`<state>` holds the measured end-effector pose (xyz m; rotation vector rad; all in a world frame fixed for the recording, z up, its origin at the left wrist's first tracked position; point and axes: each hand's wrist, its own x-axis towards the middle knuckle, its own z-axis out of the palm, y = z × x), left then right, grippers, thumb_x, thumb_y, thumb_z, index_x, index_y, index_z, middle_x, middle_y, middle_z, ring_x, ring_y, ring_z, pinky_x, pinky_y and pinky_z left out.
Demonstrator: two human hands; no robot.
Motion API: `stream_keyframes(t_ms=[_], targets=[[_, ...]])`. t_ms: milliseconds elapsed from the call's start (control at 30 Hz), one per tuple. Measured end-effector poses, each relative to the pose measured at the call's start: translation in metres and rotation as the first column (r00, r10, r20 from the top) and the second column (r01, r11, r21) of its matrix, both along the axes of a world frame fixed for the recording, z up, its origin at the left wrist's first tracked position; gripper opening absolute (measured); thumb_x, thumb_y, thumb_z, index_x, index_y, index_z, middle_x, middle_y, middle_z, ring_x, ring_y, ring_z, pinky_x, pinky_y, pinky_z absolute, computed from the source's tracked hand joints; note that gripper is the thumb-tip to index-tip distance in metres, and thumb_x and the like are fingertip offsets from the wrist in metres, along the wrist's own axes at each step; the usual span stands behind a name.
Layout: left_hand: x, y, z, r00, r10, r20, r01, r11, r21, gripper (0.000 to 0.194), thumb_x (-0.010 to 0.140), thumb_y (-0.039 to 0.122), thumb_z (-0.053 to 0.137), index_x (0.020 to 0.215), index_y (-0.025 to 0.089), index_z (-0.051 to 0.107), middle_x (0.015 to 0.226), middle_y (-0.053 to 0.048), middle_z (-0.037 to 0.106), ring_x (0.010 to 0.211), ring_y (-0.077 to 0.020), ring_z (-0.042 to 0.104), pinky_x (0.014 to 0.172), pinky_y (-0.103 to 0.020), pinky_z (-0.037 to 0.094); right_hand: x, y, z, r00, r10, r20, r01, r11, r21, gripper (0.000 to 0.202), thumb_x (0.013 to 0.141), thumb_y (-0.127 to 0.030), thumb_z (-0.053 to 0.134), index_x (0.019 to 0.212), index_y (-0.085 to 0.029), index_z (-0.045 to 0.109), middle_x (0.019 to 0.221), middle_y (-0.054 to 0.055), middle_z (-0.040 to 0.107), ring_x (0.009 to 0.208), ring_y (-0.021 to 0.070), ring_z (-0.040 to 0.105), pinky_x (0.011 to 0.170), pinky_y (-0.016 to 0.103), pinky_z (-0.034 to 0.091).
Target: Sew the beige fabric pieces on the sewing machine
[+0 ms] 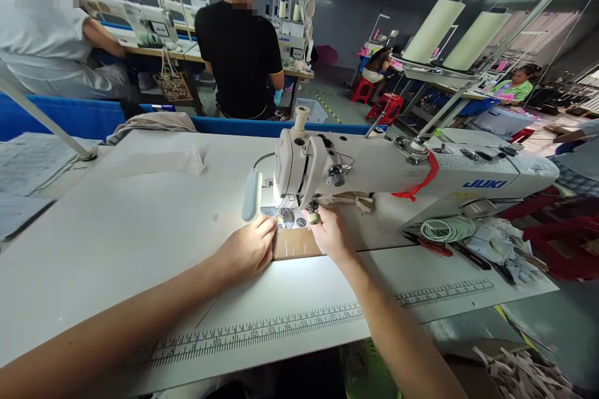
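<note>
A white JUKI sewing machine (350, 165) stands on the table, its needle area lit by a small lamp. My left hand (250, 246) is closed, fingertips pinched together at the left side of the needle plate (287, 218). Whatever lies between those fingertips is too small to name. On the other side, my right hand (331, 235) has its fingers curled beside a small round yellowish knob (314, 218) under the machine head; what they hold is hidden. Between both hands lies a brown cover plate (297, 243) with short pale thread bits on it.
A printed ruler (281, 327) runs along the table's front edge. At right lie a pale green cord coil (448, 229), red-handled snips (435, 246) and fabric scraps (503, 249). Folded beige cloth (154, 124) rests at the back. Two co-workers sit ahead, backs turned.
</note>
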<state>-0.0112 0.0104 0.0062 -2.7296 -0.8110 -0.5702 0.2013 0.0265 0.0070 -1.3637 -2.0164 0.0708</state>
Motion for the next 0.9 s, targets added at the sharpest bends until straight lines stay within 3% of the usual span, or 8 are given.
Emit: stream_keyframes(t_ms=[200, 433, 700, 900], targets=[[-0.002, 0.001, -0.001, 1.0, -0.004, 0.005, 0.003, 1.0, 0.007, 0.035, 0.087, 0.014, 0.035, 0.105, 0.001, 0.062, 0.103, -0.018, 0.063, 0.096, -0.0275, 0.055, 0.083, -0.037, 0.055, 0.001, -0.008, 0.002, 1.0, -0.028, 0.004, 0.028, 0.999, 0.017, 0.03, 0.09, -0.024, 0.051, 0.06, -0.02, 0.045, 0.053, -0.003, 0.051, 0.052, 0.0129, 0.045, 0.061, 0.026, 0.033], [-0.004, 0.007, -0.004, 1.0, 0.02, 0.018, -0.018, 0.993, -0.113, 0.031, 0.087, 0.013, 0.038, 0.108, 0.006, 0.061, 0.104, -0.017, 0.062, 0.099, -0.0277, 0.055, 0.082, -0.038, 0.054, -0.004, -0.018, 0.001, 1.0, 0.008, 0.023, -0.006, 0.998, -0.064, 0.019, 0.093, -0.026, 0.05, 0.079, -0.018, 0.061, 0.065, 0.001, 0.063, 0.065, 0.0162, 0.058, 0.07, 0.028, 0.037], [-0.002, 0.009, -0.009, 0.995, 0.082, -0.049, -0.087, 0.991, -0.105, 0.03, 0.087, 0.015, 0.037, 0.104, 0.007, 0.061, 0.106, -0.017, 0.061, 0.098, -0.0282, 0.054, 0.081, -0.039, 0.052, -0.003, -0.004, -0.003, 0.996, -0.083, 0.036, 0.085, 0.996, -0.038, 0.026, 0.091, -0.023, 0.049, 0.067, -0.02, 0.055, 0.054, -0.001, 0.056, 0.05, 0.0132, 0.046, 0.055, 0.024, 0.031], [-0.004, 0.011, -0.005, 0.996, 0.065, 0.054, -0.055, 0.986, -0.156, 0.031, 0.09, 0.018, 0.034, 0.11, 0.012, 0.058, 0.103, -0.014, 0.061, 0.098, -0.0254, 0.055, 0.079, -0.036, 0.051, 0.001, -0.015, 0.0, 0.997, -0.073, -0.009, 0.073, 0.997, -0.003, 0.024, 0.091, -0.03, 0.052, 0.07, -0.019, 0.059, 0.05, -0.003, 0.051, 0.047, 0.0126, 0.044, 0.057, 0.025, 0.032]])
